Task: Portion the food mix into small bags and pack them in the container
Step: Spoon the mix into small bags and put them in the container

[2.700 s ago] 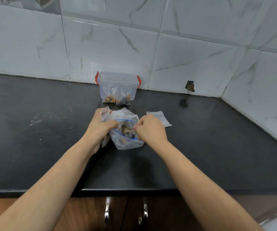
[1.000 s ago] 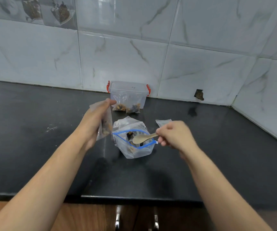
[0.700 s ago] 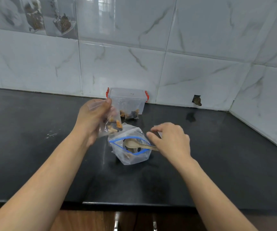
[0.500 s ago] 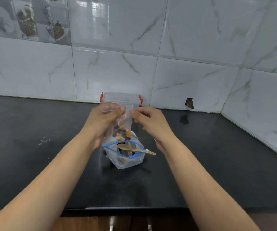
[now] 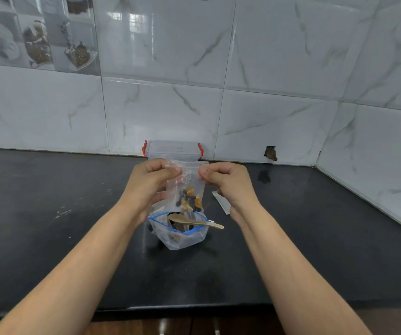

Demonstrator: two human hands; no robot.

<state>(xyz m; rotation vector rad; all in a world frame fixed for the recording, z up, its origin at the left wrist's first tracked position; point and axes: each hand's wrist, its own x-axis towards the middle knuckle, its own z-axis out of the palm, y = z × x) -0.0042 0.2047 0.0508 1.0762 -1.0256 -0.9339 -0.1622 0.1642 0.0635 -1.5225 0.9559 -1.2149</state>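
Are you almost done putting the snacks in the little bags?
Not quite. One small bag has mix in it, and the left hand and right hand pinch its top. It must go in the container. The big bag holds more mix, with the spoon resting inside.

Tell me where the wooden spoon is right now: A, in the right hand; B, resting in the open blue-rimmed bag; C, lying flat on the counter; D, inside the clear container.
B: the wooden spoon rests across the mouth of the blue-rimmed bag, while both hands pinch the small bag.
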